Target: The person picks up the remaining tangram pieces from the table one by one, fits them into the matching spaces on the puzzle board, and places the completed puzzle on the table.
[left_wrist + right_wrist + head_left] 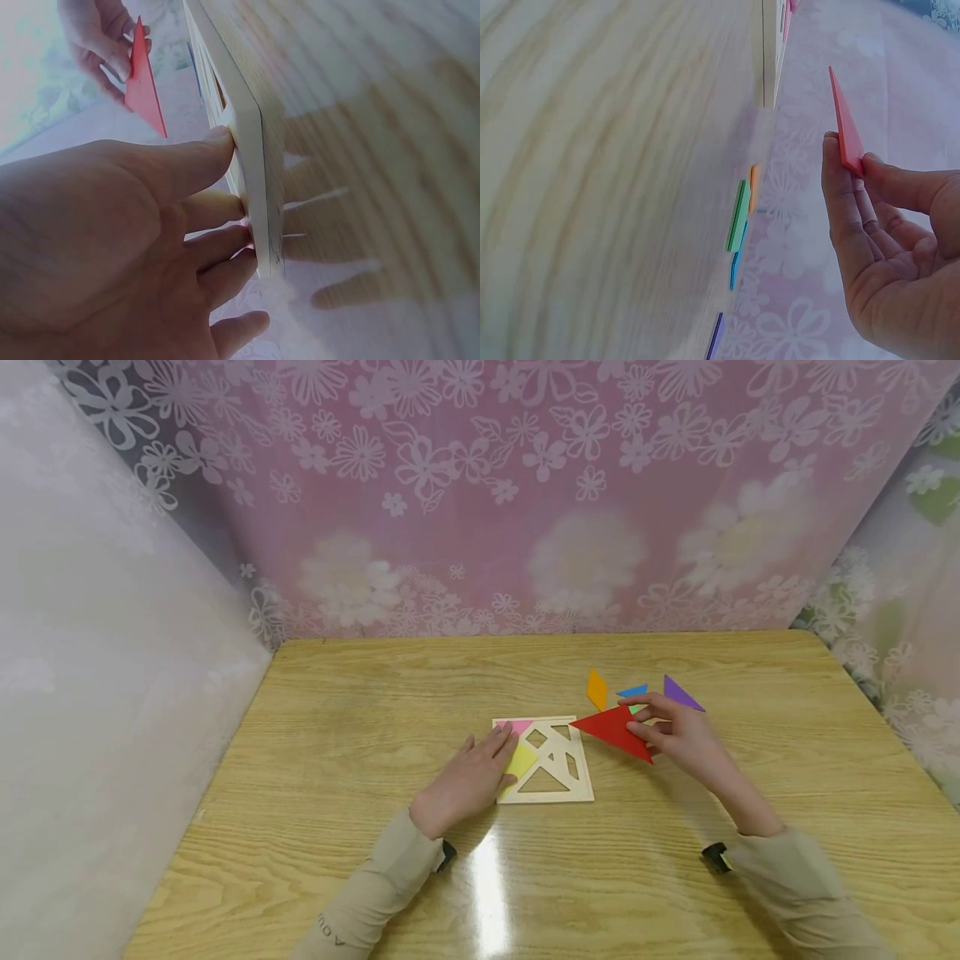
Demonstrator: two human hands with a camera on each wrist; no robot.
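A pale wooden tangram board [583,792] with cut-out recesses lies on the table. Pink [519,726] and yellow [525,758] pieces sit at its left side, partly hidden by my left hand [467,777]. That hand rests on the board, its fingers fairly straight; in the left wrist view its thumb and fingertips touch the board [251,142]. Thumb and fingers of my right hand [686,739] pinch a large red triangle [618,732], raised off the table just right of the board. The right wrist view shows the red triangle [847,135] nearly edge-on.
Beyond my right hand lie an orange parallelogram [596,690], a blue piece [633,691] and a purple triangle [681,693]. A green piece [738,217] is mostly hidden in the head view. Floral cloth [465,527] hangs along the back of the wooden table [337,710].
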